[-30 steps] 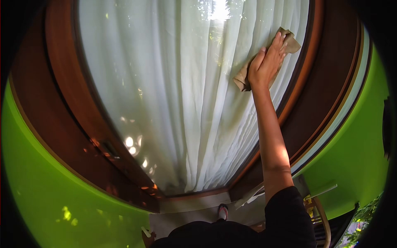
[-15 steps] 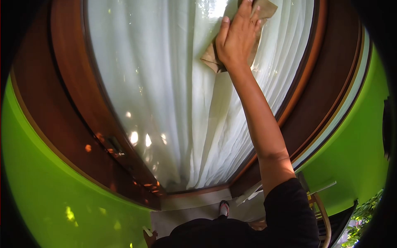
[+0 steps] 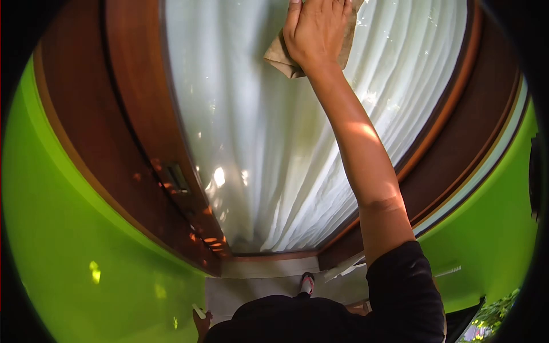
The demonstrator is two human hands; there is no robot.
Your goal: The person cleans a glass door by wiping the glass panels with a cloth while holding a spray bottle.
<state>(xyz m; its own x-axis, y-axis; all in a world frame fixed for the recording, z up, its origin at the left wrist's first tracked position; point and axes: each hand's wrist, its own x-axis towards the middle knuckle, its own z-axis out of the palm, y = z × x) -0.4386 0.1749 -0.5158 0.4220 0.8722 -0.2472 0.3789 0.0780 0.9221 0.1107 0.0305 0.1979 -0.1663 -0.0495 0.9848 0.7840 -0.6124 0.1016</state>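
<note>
My right hand is raised to the top of the view, pressing a folded brown cloth flat against the glass of a door. The cloth shows on both sides of the palm, and the fingertips reach the frame's top edge. Behind the glass hangs a white curtain in folds. Low at the left, my left hand is closed around a small, pale, narrow object; most of it is hidden, so its kind is unclear.
A brown wooden frame surrounds the glass, with a metal latch plate on its left side. Green walls stand on both sides. My foot in a sandal is on the pale floor. Leaves show at lower right.
My right hand and the cloth have shifted left and slightly up in view. The door appears turned and moved to the right as the camera tilted. My left hand still holds the pale object.
</note>
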